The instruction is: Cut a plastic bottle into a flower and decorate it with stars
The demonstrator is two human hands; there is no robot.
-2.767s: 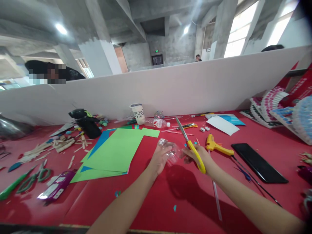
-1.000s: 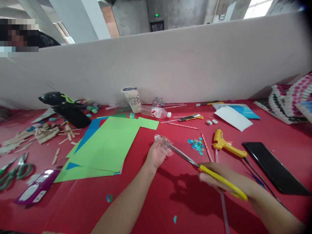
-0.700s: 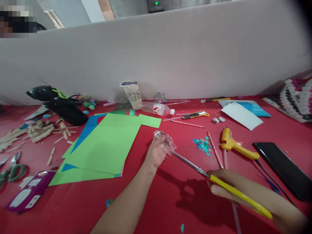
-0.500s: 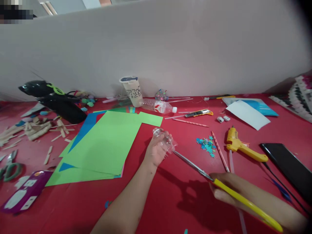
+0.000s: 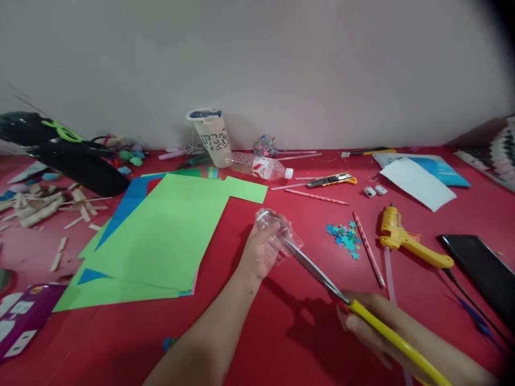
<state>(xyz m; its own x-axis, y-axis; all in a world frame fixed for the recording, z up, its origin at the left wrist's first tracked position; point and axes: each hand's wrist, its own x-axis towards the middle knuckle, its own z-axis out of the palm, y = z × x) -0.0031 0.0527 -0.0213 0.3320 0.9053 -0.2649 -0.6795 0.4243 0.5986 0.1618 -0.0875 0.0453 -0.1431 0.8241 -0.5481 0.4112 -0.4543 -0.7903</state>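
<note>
My left hand (image 5: pixel 261 249) is closed around a clear plastic bottle top (image 5: pixel 273 222), its neck pointing up and away. In my right hand (image 5: pixel 362 316) are scissors (image 5: pixel 317 271) with long yellow handles. Their blades reach up and left, and the tips meet the cut lower edge of the bottle top. Whether plastic lies between the blades is hard to make out. Blue and green star sequins (image 5: pixel 344 238) lie on the red table, up and right of the bottle top. A patterned pencil (image 5: pixel 369 249) rests just beyond my right hand.
Green paper sheets (image 5: pixel 161 230) cover the left side. Behind are a white cup (image 5: pixel 213 139), a lying plastic bottle (image 5: pixel 261 167) and a box cutter (image 5: pixel 332 180). A yellow glue gun (image 5: pixel 410 238) and black phone (image 5: pixel 483 273) lie right. A black bottle (image 5: pixel 72 161) leans left.
The scissors have moved up and left, bringing their tips into the edge of the bottle top. My left hand still holds it. The camera view has shifted slightly right and down.
</note>
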